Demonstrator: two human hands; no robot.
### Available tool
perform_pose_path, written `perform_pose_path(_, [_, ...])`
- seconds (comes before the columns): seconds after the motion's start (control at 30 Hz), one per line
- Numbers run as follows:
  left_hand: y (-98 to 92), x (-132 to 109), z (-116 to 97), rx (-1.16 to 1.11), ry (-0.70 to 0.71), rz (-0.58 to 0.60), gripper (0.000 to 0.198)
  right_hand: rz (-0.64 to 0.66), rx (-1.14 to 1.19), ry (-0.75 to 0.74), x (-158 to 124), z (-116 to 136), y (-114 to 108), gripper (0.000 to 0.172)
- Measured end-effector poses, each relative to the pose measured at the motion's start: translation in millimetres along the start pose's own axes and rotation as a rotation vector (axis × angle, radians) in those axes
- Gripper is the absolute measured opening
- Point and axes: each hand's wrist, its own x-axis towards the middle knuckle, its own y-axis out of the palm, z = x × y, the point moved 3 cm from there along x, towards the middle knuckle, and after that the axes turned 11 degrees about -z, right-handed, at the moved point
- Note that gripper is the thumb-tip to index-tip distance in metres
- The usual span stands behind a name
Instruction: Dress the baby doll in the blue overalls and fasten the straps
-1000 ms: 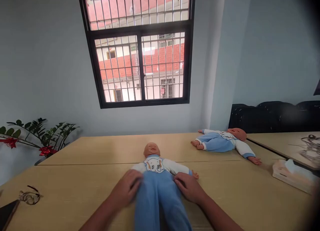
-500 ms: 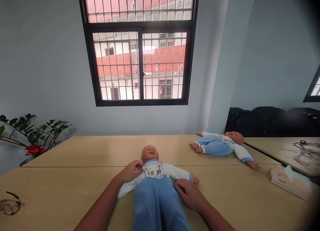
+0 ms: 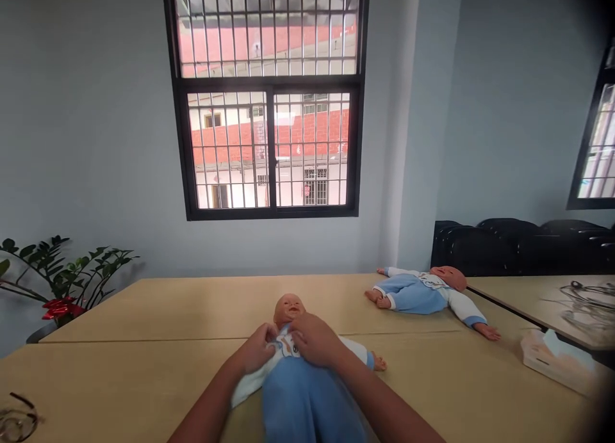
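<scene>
A baby doll point(image 3: 290, 308) in a white top and blue overalls lies on its back on the wooden table point(image 3: 144, 366) in front of me. My left hand point(image 3: 257, 351) pinches the cloth at the doll's chest, on the left side of the bib. On the bib itself rests my right hand point(image 3: 313, 340), fingers curled and pressed on the fabric just below the doll's chin. Both hands meet over the chest. The doll's legs run down out of the picture.
A second doll point(image 3: 427, 292) in the same clothes lies at the table's far right. A tissue box point(image 3: 557, 360) sits at the right edge, glasses point(image 3: 14, 420) at the lower left. A potted plant point(image 3: 62, 283) stands left; black chairs point(image 3: 519, 248) line the right wall.
My right hand has gone from the doll's side up onto its chest. My left hand has moved from the hip up to the bib. The view tilted up a little.
</scene>
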Motion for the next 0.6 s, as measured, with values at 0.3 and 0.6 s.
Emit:
perform_pose_path(0.3, [6.7, 1, -12, 0.000, 0.058, -0.010, 0.021, 0.062, 0.008, 0.089, 40, 13, 43, 0.037])
perform_pose_path(0.6, [1.2, 5, -5, -0.193, 0.045, 0.110, 0.008, 0.090, 0.079, 0.039, 30, -5, 41, 0.051])
